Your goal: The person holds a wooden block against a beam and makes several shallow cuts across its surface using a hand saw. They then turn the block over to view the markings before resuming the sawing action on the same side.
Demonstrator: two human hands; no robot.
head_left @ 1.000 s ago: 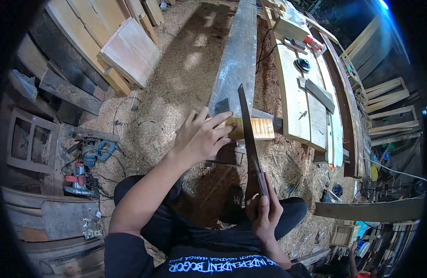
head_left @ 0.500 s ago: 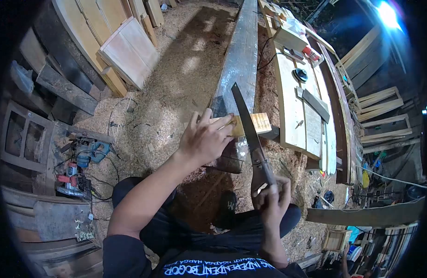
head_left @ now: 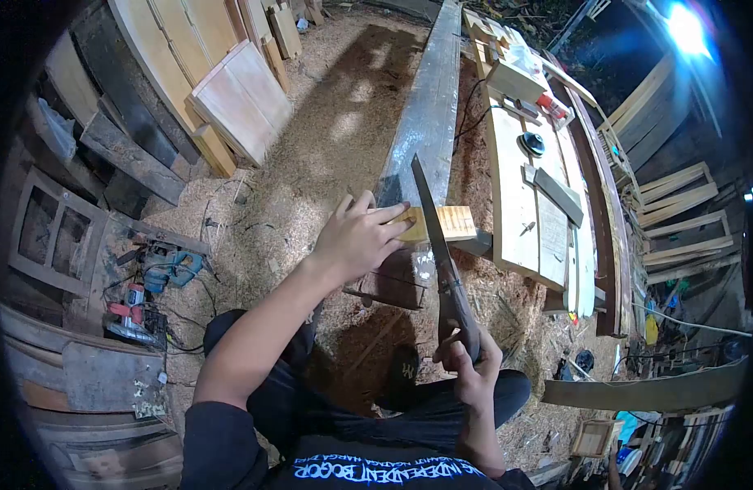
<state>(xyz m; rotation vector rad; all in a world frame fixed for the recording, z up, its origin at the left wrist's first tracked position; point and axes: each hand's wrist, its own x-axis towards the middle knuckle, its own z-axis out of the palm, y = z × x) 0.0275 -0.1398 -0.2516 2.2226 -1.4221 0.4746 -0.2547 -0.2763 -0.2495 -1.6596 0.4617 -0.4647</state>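
A hand saw (head_left: 436,224) lies with its blade across a wooden block (head_left: 454,222) that has several dark marks on its right part. My right hand (head_left: 473,363) is wrapped round the saw's handle, below the block. On the block's left part rests my left hand (head_left: 360,233), its fingers closed over the wood just left of the blade. The block sits across the near end of a long grey plank (head_left: 425,122). Part of the block is hidden under my left fingers.
At the right, a pale board bench (head_left: 515,188) holds a square-like wooden tool (head_left: 556,196), a black disc (head_left: 532,144) and a red can (head_left: 553,104). Blue and red power tools (head_left: 172,268) lie at the left, with cables on the sawdust. Panels lean at the upper left.
The saw has shifted slightly downward along its length, and my right hand has come nearer my body with it. My left hand stays on the block. The whole view has shifted a little.
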